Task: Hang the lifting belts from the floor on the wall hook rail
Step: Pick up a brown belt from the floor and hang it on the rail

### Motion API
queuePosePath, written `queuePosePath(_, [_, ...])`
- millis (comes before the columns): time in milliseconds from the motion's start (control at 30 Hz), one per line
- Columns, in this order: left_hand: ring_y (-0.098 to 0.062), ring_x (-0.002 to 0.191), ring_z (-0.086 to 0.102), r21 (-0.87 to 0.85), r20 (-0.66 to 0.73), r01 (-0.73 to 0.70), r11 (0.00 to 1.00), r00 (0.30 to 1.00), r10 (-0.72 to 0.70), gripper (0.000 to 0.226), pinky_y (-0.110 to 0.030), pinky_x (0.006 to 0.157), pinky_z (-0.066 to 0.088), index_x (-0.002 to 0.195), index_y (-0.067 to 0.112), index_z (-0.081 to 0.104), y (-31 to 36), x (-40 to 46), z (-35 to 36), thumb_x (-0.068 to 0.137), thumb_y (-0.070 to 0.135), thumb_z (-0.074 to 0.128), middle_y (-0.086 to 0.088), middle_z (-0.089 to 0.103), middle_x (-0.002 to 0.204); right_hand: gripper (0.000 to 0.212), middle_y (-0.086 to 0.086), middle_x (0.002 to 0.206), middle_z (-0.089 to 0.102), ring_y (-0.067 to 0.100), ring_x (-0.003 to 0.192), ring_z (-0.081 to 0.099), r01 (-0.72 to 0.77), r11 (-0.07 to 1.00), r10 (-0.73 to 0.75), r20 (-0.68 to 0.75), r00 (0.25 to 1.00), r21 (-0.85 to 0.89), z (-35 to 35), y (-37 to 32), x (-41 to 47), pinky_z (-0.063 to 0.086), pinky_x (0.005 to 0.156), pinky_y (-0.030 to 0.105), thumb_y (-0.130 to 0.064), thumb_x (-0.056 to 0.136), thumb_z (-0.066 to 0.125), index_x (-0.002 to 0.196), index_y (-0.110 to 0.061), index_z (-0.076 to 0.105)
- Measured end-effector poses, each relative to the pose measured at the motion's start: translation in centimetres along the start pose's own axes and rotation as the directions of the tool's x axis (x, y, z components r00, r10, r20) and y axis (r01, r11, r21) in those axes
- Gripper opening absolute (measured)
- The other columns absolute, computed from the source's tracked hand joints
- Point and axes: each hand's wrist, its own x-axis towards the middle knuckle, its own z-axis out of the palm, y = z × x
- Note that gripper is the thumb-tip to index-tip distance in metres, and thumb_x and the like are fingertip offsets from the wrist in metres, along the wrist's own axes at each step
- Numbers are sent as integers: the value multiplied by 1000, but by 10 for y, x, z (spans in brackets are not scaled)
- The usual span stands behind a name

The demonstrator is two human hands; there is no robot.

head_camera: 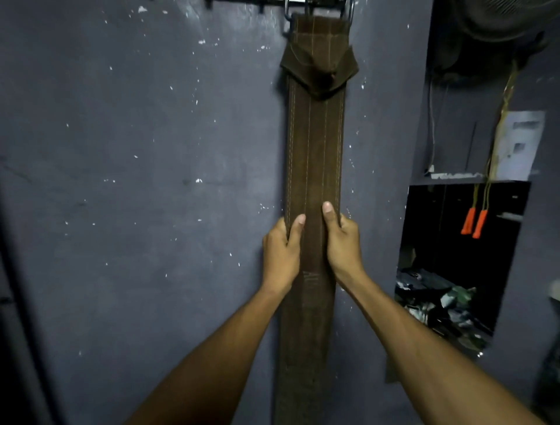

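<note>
The left hand (pixel 280 251) grips the left edge of the brown lifting belt (pixel 315 145): the thumb lies flat on the belt face, and the remaining fingers curl behind the edge, out of sight. The right hand (pixel 342 242) grips the right edge in mirror fashion, thumb on the face, fingers wrapped behind. Both hands sit level with each other, the belt's centre strip bare between the thumbs.

Above the thumbs, the belt hangs vertically against the grey wall (pixel 136 182), with a folded flap near its top. Its metal buckle (pixel 318 6) meets the hook rail (pixel 242 2), which the frame edge cuts off. Below the hands, the belt's lower end runs out of frame.

Right of the right hand, a dark wall recess (pixel 454 258) holds indistinct clutter; two orange handles (pixel 474 221) hang before it.
</note>
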Motion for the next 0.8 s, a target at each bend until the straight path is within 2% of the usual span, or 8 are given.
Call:
queuePosePath(100, [-5, 106, 75, -64, 41, 91, 994, 995, -89, 43, -38, 95, 61, 119, 24, 72, -26, -48, -4, 97, 56, 53, 9, 80, 110, 32, -4, 101, 83, 12, 97, 79, -67, 998, 67, 102, 993, -2, -13, 41, -51, 61, 81, 23, -43, 104, 60, 104, -20, 82])
queuePosePath(233, [-11, 102, 76, -42, 8, 207, 977, 978, -207, 44, -45, 95, 60, 116, 15, 74, -62, -88, -8, 100, 49, 51, 2, 81, 107, 30, -11, 80, 81, 1, 74, 74, -110, 993, 109, -42, 993, -30, -6, 80, -90, 54, 64, 15, -34, 104, 63, 84, -19, 80])
queuePosePath(300, [-8, 99, 76, -29, -34, 225, 974, 974, -226, 42, -39, 92, 62, 113, 14, 75, -59, -98, -7, 102, 46, 51, 3, 81, 104, 32, -14, 72, 78, -4, 66, 69, -124, 992, 121, -66, 990, -39, -6, 77, -99, 51, 60, 13, -34, 104, 63, 79, -20, 78])
queuePosePath(433, [-3, 96, 77, -80, 34, 258, 963, 966, -256, 51, -20, 81, 60, 110, 21, 77, -56, -120, -15, 96, 63, 51, 10, 82, 99, 26, -12, 87, 82, 1, 82, 77, -144, 990, 144, 32, 989, -2, -21, 73, -120, 57, 69, 16, -38, 103, 63, 94, -21, 80])
queuePosePath(533, [-9, 95, 79, -73, 103, 361, 930, 930, -353, 62, -22, 80, 63, 105, 25, 80, -71, -167, -21, 86, 78, 54, 8, 83, 98, 16, -10, 102, 83, 12, 99, 79, -229, 974, 228, 101, 968, -4, -38, 93, -157, 63, 85, 24, -37, 100, 67, 104, -26, 79])
queuePosePath(633, [-16, 91, 80, -98, 89, 459, 883, 888, -452, 59, -30, 78, 63, 98, 24, 82, -73, -201, -21, 85, 77, 58, 0, 84, 94, 12, -9, 97, 83, 14, 94, 80, -299, 954, 297, 65, 953, 12, -45, 104, -182, 65, 82, 27, -34, 98, 70, 96, -28, 80])
queuePosePath(700, [-15, 91, 81, -85, 66, 474, 876, 880, -470, 49, -26, 75, 61, 96, 29, 82, -61, -201, -17, 89, 70, 57, 1, 84, 93, 12, -10, 95, 83, 10, 91, 80, -291, 956, 290, 45, 956, 17, -49, 101, -181, 65, 82, 29, -34, 98, 71, 93, -29, 81])
queuePosePath(800, [-17, 97, 80, -88, 122, 505, 858, 861, -494, 51, -22, 77, 62, 103, 30, 81, -48, -211, -11, 91, 73, 55, -1, 83, 99, 9, -15, 101, 82, 7, 97, 79, -292, 956, 286, 128, 950, 36, -62, 100, -189, 64, 83, 25, -39, 97, 71, 97, -35, 80])
